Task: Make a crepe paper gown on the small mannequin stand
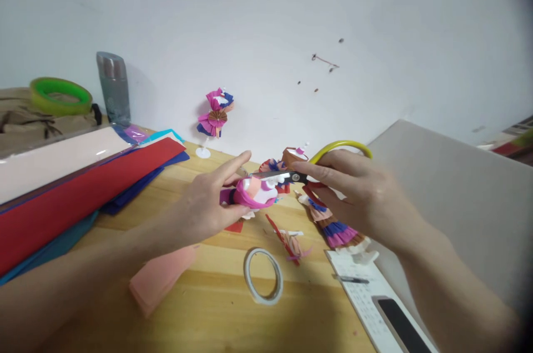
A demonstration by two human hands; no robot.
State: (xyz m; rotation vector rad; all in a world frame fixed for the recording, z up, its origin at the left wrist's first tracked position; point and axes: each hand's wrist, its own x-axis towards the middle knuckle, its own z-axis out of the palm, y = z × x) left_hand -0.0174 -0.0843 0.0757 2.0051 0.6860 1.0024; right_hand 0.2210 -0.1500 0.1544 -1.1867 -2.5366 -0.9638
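Two hands work above the table [200,297]. Left hand [208,203] pinches the paper piece [254,195]; index finger extended beside the blades. Right hand [358,197] grips the scissors [291,176], blades at the paper. Risk: a slip may nick that finger or overcut the paper.

A plain white wall [266,20] fills the far side, marked by a few small dark specks and a thin scratch right of centre. A pale wooden table [216,308], its planks visible, is set against it. At the far left a surface draped in brown cloth [25,120] is seen, slightly lower than the wall's base. On the right a flat grey board [458,197] is laid at an angle. Soft, even light is cast, with only faint shadows.
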